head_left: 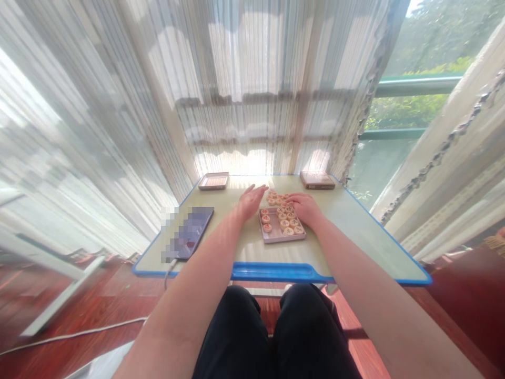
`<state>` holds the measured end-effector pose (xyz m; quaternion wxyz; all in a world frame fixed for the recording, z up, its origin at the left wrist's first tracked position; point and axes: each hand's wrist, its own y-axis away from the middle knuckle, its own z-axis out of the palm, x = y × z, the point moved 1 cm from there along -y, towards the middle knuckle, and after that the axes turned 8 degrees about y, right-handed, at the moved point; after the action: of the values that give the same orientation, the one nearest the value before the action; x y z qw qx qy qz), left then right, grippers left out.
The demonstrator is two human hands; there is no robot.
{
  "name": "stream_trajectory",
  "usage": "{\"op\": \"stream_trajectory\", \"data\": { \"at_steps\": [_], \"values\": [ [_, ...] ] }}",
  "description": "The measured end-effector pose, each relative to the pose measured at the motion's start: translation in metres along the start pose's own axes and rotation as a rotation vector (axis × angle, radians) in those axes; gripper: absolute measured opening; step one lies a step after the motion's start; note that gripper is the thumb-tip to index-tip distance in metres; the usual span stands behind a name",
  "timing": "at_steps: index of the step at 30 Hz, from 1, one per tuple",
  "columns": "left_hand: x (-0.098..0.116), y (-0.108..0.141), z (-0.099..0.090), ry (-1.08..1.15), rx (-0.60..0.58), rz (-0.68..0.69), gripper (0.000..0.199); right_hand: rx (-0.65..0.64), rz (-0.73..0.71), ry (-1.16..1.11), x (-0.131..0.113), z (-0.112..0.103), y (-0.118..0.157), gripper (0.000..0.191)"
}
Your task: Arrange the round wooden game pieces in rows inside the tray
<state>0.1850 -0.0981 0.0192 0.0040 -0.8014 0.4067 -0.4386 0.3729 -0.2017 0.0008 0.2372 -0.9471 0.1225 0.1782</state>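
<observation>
My left hand (pixel 252 202) is raised just left of a group of loose xiangqi pieces (pixel 277 199), its fingers stretched out and holding nothing. On the right side of that group, my right hand (pixel 305 207) reaches in with fairly straight fingers, the fingertips at the nearest pieces; its thumb is mostly hidden. Between my forearms lies a shallow open box (pixel 273 239). Round wooden pieces with red characters (pixel 265 219) stand in a column along its left side. More pieces with dark characters (pixel 289 223) fill its right side, and a bare strip shows between them.
A tablet (pixel 193 231) with a cable lies on the left of the blue-edged table (pixel 355 247). A shallow tray (pixel 213 181) rests at the far left corner, a flat closed box (pixel 317 180) at the far right. A blue trough (pixel 276 271) runs along the front edge. Curtains (pixel 256 79) hang behind.
</observation>
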Motion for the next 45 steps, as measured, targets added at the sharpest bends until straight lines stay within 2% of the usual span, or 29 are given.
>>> {"op": "stream_trajectory", "data": {
  "at_steps": [6, 9, 15, 20, 25, 28, 36, 42, 45],
  "values": [
    [0.02, 0.005, 0.006, -0.003, -0.24, -0.072, 0.056, 0.094, 0.159, -0.081, 0.003, 0.002, -0.003, 0.044],
    [0.021, 0.007, 0.009, -0.062, -0.278, -0.112, 0.054, 0.158, 0.191, -0.101, 0.004, 0.001, -0.002, 0.046],
    [0.009, 0.002, 0.004, -0.247, -0.101, -0.02, 0.042, 0.147, 0.175, -0.029, 0.006, -0.002, 0.0, 0.041],
    [-0.008, 0.001, 0.0, -0.302, -0.07, -0.008, 0.042, 0.19, 0.227, 0.081, 0.007, -0.006, 0.001, 0.042],
    [-0.004, 0.007, -0.002, -0.306, -0.001, -0.033, 0.033, 0.094, 0.118, 0.114, 0.005, -0.003, 0.002, 0.035],
    [-0.001, 0.01, -0.003, -0.321, 0.041, -0.064, 0.034, 0.088, 0.116, 0.088, 0.004, -0.003, 0.003, 0.037],
    [-0.017, 0.011, -0.002, -0.084, -0.039, -0.188, 0.027, 0.044, 0.189, 0.121, 0.002, -0.009, 0.005, 0.039],
    [-0.007, 0.015, -0.005, -0.1, 0.042, -0.174, 0.02, 0.12, 0.159, 0.082, -0.007, -0.015, 0.007, 0.038],
    [0.003, 0.018, -0.006, -0.003, 0.098, -0.153, 0.019, 0.192, 0.087, 0.02, -0.017, -0.022, 0.011, 0.032]
  ]
}}
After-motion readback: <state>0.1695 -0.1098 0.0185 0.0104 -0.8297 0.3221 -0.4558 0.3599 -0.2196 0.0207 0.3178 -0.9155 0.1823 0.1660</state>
